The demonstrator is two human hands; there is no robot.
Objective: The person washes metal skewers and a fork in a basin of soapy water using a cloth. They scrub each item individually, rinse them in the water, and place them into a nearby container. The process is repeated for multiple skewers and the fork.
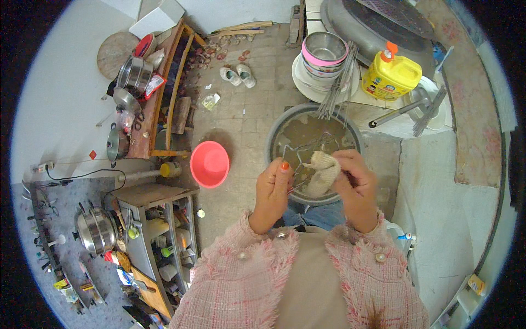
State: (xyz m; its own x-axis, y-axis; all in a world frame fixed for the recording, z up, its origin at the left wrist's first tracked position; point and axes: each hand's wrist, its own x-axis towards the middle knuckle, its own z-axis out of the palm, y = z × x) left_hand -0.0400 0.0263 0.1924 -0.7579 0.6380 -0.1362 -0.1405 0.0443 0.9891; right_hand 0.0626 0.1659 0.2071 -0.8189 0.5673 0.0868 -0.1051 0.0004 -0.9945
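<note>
My left hand (272,190) is closed, thumb up, around a thin metal rod (299,186), perhaps a skewer, mostly covered by the fingers. Pinched in my right hand (356,189) is a cream knitted cloth (322,174), possibly a glove, bunched and hanging down. Both hands are over the near side of a large grey basin (273,127) holding murky brownish water (306,127). Thin, bent-looking light lines show at the water; I cannot tell whether they are rods or reflections. A bundle of thin metal skewers (339,82) leans over the basin's far rim.
On the tiled ledge at right are stacked bowls (324,61), a yellow detergent jug (390,78), a ladle (400,112) and more skewers (430,111). A pink bucket (210,164) and white shoes (238,76) are on the floor. A wooden table (154,94) and cabinet (152,195) line the left.
</note>
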